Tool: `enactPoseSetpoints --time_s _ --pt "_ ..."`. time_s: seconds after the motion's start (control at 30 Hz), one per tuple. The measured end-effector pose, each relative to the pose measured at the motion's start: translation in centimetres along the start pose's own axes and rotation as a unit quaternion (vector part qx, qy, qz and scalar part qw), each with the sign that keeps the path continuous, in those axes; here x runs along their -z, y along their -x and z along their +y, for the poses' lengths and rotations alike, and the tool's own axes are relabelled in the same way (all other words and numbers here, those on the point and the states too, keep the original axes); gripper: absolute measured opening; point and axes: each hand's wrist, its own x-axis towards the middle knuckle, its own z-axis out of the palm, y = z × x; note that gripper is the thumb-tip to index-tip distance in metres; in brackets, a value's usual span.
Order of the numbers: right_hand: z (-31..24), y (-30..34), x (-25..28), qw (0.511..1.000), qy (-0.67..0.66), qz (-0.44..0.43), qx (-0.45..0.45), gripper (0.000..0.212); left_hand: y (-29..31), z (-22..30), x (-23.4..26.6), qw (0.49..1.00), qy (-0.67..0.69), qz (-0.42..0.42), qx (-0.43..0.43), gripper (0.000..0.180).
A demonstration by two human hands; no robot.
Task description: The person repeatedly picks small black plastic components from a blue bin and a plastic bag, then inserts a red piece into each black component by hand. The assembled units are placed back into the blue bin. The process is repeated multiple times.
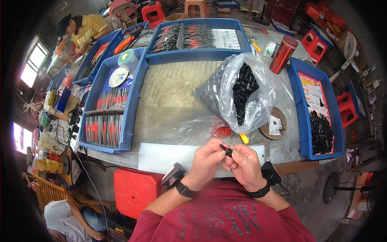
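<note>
My left hand (207, 158) and my right hand (244, 164) meet above the front edge of the table. Between the fingertips of both is a small black plastic part (228, 151); its exact kind is too small to make out. Just beyond my hands lies a clear bag of small red pieces (221, 132), with a yellow-handled tool (244, 138) beside it. Farther off, a large clear plastic bag (258, 103) stands with its mouth wide, full of black plastic parts (244, 84). Under my wrists runs a white board (161, 157) along the table edge.
Blue trays of red-and-black pieces stand at the left (135, 97) and back (193, 56). At the right, another blue tray (296, 101) holds black parts. A red flask (284, 54) stands behind the bag. A red stool (135, 189) is near my left. Two other people sit at the left.
</note>
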Motion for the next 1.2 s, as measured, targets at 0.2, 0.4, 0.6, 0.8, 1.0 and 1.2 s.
enactPoseSetpoints --time_s 0.2,0.4,0.6,0.8,1.0,1.2 --pt "-0.1 0.0 -0.1 0.999 -0.043 0.002 -0.027 0.017 0.2 0.3 -0.3 0.998 0.004 0.052 0.035 0.004" --pt "0.0 -0.3 0.7 0.988 -0.116 -0.039 -0.093 0.017 0.1 0.4 0.1 0.997 -0.047 0.051 0.042 0.010" --pt "0.2 -0.4 1.0 0.976 -0.155 -0.076 -0.129 0.019 0.2 0.3 0.4 0.997 -0.056 0.030 0.043 0.019" --pt "0.3 -0.4 1.0 0.976 -0.155 -0.076 -0.130 0.019 0.1 0.3 0.5 0.996 -0.062 0.024 0.052 0.017" --pt "0.0 -0.7 0.5 0.973 -0.167 -0.112 -0.112 0.018 -0.1 0.6 0.0 0.997 0.016 0.031 0.074 0.017" --pt "-0.2 -0.6 -0.4 0.983 -0.134 -0.004 -0.123 0.017 -0.2 0.8 0.0 0.996 -0.008 0.052 0.069 0.015"
